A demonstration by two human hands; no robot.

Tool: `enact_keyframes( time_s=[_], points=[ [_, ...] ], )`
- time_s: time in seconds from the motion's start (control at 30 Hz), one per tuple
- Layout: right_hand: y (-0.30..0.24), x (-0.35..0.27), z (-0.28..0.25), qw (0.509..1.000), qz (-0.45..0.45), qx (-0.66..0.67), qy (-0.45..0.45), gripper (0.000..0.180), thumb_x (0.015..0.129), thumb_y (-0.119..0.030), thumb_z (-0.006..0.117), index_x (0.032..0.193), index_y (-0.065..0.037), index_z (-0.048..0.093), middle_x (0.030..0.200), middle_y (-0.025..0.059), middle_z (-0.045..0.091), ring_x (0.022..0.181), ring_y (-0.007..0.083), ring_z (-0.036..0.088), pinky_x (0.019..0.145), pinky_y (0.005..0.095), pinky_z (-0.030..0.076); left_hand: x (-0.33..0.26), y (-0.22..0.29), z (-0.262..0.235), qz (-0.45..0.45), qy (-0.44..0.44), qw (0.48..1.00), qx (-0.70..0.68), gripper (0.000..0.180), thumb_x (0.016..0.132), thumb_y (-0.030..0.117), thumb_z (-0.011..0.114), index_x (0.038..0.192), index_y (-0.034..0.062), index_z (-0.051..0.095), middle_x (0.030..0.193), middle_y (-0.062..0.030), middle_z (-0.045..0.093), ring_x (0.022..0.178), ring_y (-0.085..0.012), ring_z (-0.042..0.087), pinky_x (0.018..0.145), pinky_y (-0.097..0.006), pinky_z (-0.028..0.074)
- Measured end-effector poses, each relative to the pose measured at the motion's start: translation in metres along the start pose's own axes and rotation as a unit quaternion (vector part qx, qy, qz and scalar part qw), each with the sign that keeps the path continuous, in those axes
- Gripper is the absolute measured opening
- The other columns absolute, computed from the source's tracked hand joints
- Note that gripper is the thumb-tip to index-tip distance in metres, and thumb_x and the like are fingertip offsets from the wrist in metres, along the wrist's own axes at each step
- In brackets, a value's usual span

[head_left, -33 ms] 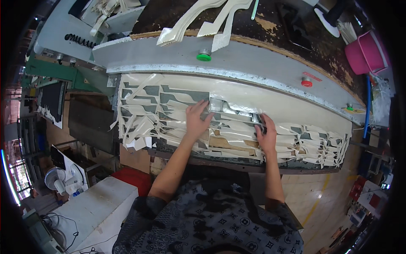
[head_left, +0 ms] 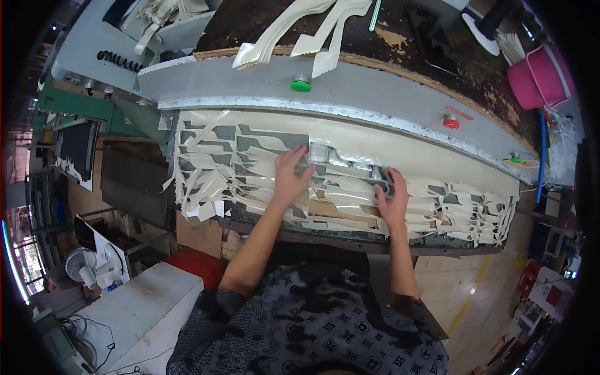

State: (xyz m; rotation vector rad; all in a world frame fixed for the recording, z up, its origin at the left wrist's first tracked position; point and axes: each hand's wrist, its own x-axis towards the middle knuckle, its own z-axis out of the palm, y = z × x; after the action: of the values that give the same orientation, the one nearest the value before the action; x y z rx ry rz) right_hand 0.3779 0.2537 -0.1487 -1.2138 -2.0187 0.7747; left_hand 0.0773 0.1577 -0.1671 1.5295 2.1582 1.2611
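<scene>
A shiny metal cutting die (head_left: 342,164), long and narrow with a curved outline, lies on the cream sheet (head_left: 437,164) along the edge of its cut-out area. My left hand (head_left: 291,177) grips the die's left end, index finger and thumb apart on either side of it. At the other end, my right hand (head_left: 392,200) has its thumb and curled fingers around the die; part of that end is hidden by the fingers. Around both hands spreads a web of cream offcut strips (head_left: 350,186), with grey and brown board showing through the holes.
A grey machine beam (head_left: 375,94) with a green button (head_left: 300,83) and a red button (head_left: 451,121) runs behind the sheet. On the ledge above lie stacks of cut cream pieces (head_left: 275,39), a dark phone-like slab (head_left: 432,40) and a pink bucket (head_left: 535,80).
</scene>
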Motion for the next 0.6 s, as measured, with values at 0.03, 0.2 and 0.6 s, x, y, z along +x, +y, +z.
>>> enact_keyframes(
  time_s=[0.03,0.2,0.6],
  points=[
    [-0.017,-0.006,-0.002,0.999,-0.017,-0.002,0.029,0.047,0.088,-0.005,0.079,0.133,-0.002,0.066,0.128,0.0195,0.071,0.119,0.0390,0.067,0.107,0.0447,0.051,0.005,0.003,-0.004,0.008,0.029,1.000,0.005,0.042,0.085,0.017,0.085,0.124,0.0050,0.076,0.128,-0.0165,0.073,0.118,-0.0307,0.066,0.109,-0.043,0.043],
    [-0.067,-0.086,-0.002,0.992,-0.028,0.029,-0.117,0.036,0.089,-0.021,0.083,0.119,-0.003,0.073,0.119,0.0181,0.074,0.113,0.0373,0.069,0.100,0.0472,0.054,0.030,0.056,-0.039,-0.044,0.072,0.983,-0.164,0.026,0.091,0.016,0.083,0.114,0.0027,0.079,0.107,-0.0134,0.079,0.097,-0.0191,0.073,0.089,-0.034,0.056],
    [-0.098,-0.142,0.016,0.980,-0.042,-0.045,-0.191,0.055,0.085,-0.031,0.084,0.131,-0.007,0.066,0.118,0.0156,0.062,0.118,0.0378,0.058,0.106,0.0472,0.046,0.038,0.101,-0.059,-0.008,0.186,0.966,-0.179,0.039,0.088,0.021,0.089,0.070,0.0021,0.060,0.059,-0.0001,0.058,0.055,-0.0054,0.047,0.053,-0.026,0.040]
  ],
)
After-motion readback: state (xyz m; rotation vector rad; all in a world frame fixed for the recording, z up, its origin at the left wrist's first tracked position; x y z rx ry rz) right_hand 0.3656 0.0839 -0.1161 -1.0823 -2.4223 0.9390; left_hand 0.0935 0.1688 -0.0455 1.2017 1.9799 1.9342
